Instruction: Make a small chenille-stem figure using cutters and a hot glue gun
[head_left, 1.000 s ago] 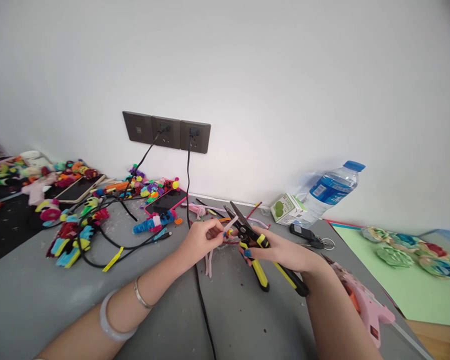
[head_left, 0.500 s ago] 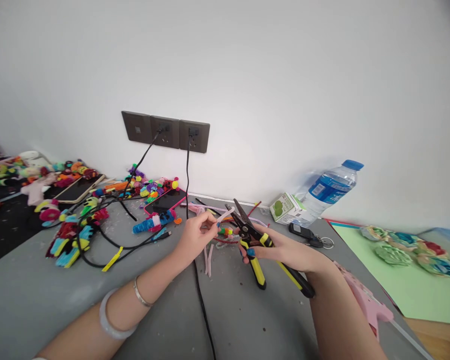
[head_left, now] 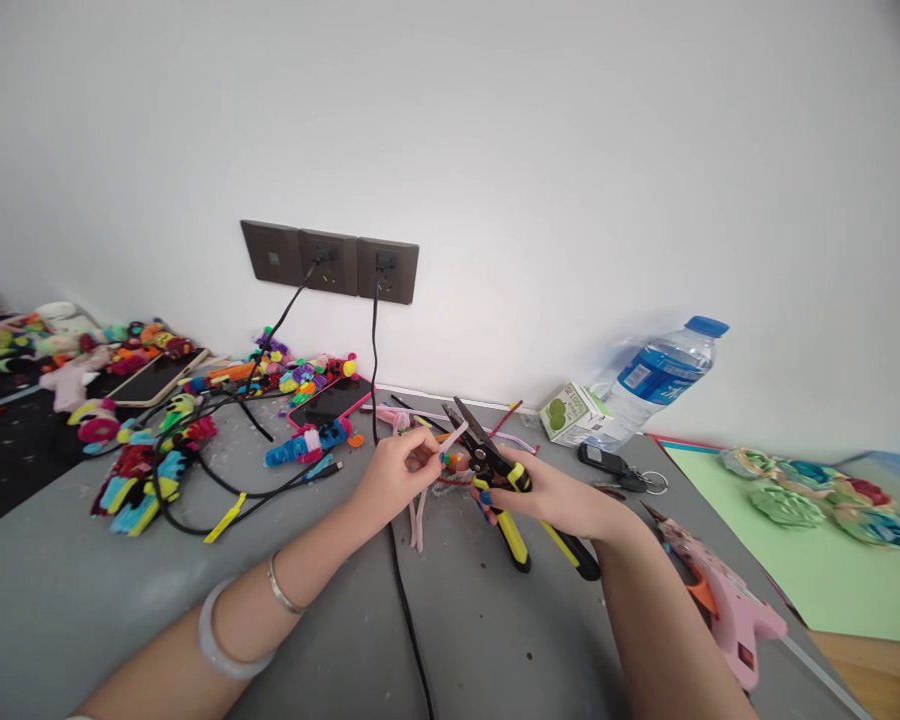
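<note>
My left hand [head_left: 403, 472] pinches a pale pink pipe cleaner [head_left: 454, 437] between thumb and fingers, its free end pointing up and right. Wrapped round the yellow-and-black handles of a pair of wire-stripping pliers [head_left: 514, 538] is my right hand [head_left: 536, 495]. The dark jaws point up and left, slightly parted, and the pipe cleaner's tip lies at them; whether they touch it I cannot tell. More pale pink pipe cleaner lengths [head_left: 418, 525] lie on the grey table [head_left: 330, 620] below my left hand. Small colourful pieces behind the pliers are partly hidden.
Black cables [head_left: 405, 610] run from the wall sockets [head_left: 330, 262] across the table. Left lie pipe-cleaner figures [head_left: 139, 480] and a pink-edged phone [head_left: 330, 402]. At right are a water bottle [head_left: 664, 375], a small box [head_left: 570, 413], keys [head_left: 619, 468] and a pink glue gun [head_left: 727, 600].
My right hand has moved slightly left with the pliers, whose handles have drawn closer together. The pipe cleaner now tilts more steeply by the jaws. More of the glue gun shows.
</note>
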`<state>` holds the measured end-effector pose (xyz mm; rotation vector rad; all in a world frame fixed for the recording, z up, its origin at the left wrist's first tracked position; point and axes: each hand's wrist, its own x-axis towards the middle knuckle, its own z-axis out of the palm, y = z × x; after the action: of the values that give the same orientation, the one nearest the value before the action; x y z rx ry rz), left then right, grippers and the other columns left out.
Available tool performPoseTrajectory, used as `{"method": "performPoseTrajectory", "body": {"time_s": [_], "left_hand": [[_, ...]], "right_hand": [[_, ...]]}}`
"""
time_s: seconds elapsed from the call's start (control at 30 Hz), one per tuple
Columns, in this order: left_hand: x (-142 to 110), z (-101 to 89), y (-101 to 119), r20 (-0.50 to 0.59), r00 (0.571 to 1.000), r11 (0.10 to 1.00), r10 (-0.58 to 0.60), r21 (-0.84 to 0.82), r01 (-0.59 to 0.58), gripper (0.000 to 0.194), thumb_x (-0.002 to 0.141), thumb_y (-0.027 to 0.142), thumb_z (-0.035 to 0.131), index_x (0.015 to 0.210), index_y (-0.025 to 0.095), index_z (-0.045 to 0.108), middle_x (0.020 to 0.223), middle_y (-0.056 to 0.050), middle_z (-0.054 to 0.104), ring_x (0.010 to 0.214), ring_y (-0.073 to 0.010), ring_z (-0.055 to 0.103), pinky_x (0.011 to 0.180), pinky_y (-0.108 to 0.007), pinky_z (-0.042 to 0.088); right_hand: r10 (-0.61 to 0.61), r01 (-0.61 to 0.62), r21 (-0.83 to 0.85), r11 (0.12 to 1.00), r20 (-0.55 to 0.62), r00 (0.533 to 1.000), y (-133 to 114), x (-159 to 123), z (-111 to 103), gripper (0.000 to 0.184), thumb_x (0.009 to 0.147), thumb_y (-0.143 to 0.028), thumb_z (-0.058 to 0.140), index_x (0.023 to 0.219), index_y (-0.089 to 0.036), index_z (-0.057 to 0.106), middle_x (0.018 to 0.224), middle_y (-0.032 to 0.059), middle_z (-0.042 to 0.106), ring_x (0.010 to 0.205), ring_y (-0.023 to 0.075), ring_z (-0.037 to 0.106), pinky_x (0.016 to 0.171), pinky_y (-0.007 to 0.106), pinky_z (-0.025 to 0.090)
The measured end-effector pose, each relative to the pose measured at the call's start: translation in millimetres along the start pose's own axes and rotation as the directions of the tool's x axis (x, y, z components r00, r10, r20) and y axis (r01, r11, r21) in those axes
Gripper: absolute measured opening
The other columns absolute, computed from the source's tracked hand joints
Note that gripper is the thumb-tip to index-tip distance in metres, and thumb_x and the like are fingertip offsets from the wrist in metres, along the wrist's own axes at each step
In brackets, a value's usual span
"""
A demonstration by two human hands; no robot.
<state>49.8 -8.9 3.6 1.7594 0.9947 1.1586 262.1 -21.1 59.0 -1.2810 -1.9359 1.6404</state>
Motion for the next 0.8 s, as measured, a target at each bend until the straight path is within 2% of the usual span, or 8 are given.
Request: {"method": "performPoseTrajectory", "body": {"time_s": [0.1,0.3,0.57,0.73,0.8], "left_hand": [[-0.7,0.3,-0.4,0.008,1.0,1.0,-0.024,-0.008,0.024,0.01,0.076,0.018,0.053,0.068,0.018,0.046,0.066,0.004,0.048,0.059,-0.0088,0.048,0.056,-0.019,0.042],[-4.1,2.7,-0.6,0.118,0.984,0.99,-0.131,-0.036,0.136,0.013,0.075,0.019,0.054,0.069,0.019,0.043,0.059,0.005,0.049,0.051,-0.0103,0.054,0.052,-0.021,0.043],[-4.1,2.5,-1.7,0.132,0.986,0.995,-0.101,0.0,0.102,0.011,0.077,0.019,0.051,0.07,0.019,0.043,0.062,0.003,0.053,0.053,-0.0118,0.058,0.052,-0.021,0.044],[-5.9,3.1,-3.5,0.172,0.983,0.998,-0.062,0.029,0.058,0.011,0.075,0.015,0.052,0.069,0.019,0.044,0.061,0.004,0.053,0.055,-0.0104,0.057,0.054,-0.02,0.043],[-6.1,3.3,-4.1,0.173,0.983,0.998,-0.06,0.036,0.054,0.01,0.075,0.014,0.052,0.07,0.019,0.044,0.062,0.004,0.053,0.055,-0.01,0.057,0.054,-0.02,0.043]], "right_hand": [[-0.018,0.018,-0.003,1.0,0.005,1.0,-0.1,0.4,0.3,0.045,0.085,-0.029,0.061,0.128,-0.019,0.052,0.079,0.0,0.065,0.076,0.0196,0.064,0.079,0.035,0.049],[-0.006,0.006,0.05,0.999,0.016,1.0,2.8,5.5,3.3,0.054,0.085,-0.033,0.063,0.135,-0.024,0.047,0.077,-0.0011,0.064,0.071,0.0196,0.061,0.075,0.035,0.047],[0.011,-0.023,0.139,0.99,0.083,0.996,2.3,5.2,4.3,0.045,0.084,-0.032,0.062,0.126,-0.021,0.051,0.073,-0.0023,0.06,0.069,0.016,0.054,0.072,0.032,0.043],[0.035,-0.031,0.202,0.979,-0.015,0.999,13.6,11.0,0.5,0.054,0.08,-0.033,0.066,0.128,-0.02,0.046,0.065,-0.0058,0.052,0.055,0.0112,0.045,0.057,0.027,0.038],[0.025,-0.016,0.206,0.978,-0.039,0.999,18.8,13.8,-2.3,0.051,0.081,-0.035,0.065,0.125,-0.02,0.047,0.063,-0.006,0.05,0.053,0.0109,0.044,0.055,0.027,0.036]]}}
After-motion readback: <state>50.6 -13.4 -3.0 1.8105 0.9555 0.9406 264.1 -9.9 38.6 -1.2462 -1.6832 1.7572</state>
